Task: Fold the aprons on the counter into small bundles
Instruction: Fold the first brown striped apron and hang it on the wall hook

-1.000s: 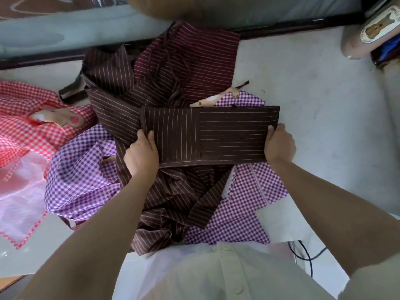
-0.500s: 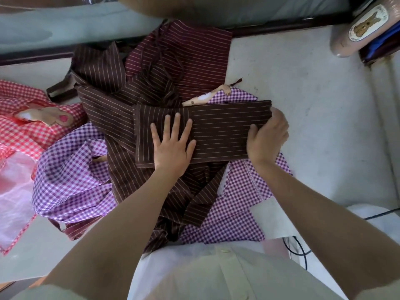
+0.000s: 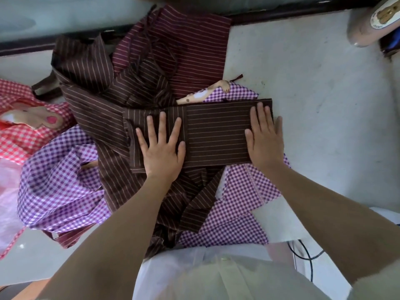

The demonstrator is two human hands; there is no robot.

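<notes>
A dark brown pinstriped apron (image 3: 214, 135) lies folded into a flat rectangular band on top of a heap of aprons. My left hand (image 3: 161, 148) presses flat on its left part, fingers spread. My right hand (image 3: 265, 139) lies flat on its right end, fingers straight. Under the band spread more brown striped cloth (image 3: 91, 105), a maroon striped apron (image 3: 190, 44) and a purple gingham apron (image 3: 56, 178).
A red gingham apron (image 3: 23, 126) with a bear patch lies at the left, pink cloth (image 3: 8, 191) below it. The pale counter (image 3: 324, 105) is bare at the right. A pinkish bundle (image 3: 372, 24) sits at the far right corner. A black cable (image 3: 307, 258) hangs by the near edge.
Both hands let go of the band's edges and laid themselves flat on it. My right hand went from gripping the right end to pressing it down.
</notes>
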